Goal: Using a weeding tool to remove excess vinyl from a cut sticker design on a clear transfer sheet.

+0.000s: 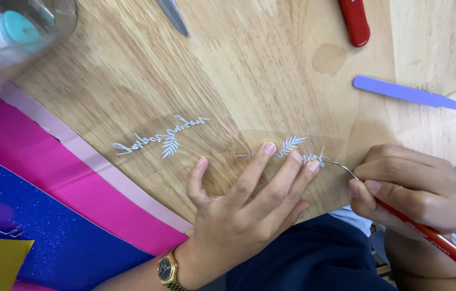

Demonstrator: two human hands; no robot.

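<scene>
While the left hand (239,215) lies flat, fingertips spread open pinning the clear sheet (228,161) with its white leaf lettering (292,148) to the counter (271,70), holding nothing, the right hand (411,186) has its grip closed on a red-handled hook tool (432,240), tip at the lettering's edge. Best kept shallow and slow, pressing close beside the tip.

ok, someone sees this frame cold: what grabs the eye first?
Probably the two hands at lower centre: the left hand, gold watch on its wrist, presses fingertips on a clear sheet carrying a white leaf-and-script cutout, while the right hand works a red-handled hook tool at the cutout's edge. Next, the bright pink and glittery blue sheets stacked at lower left, and the purple tweezers at upper right on the wooden table.
</scene>
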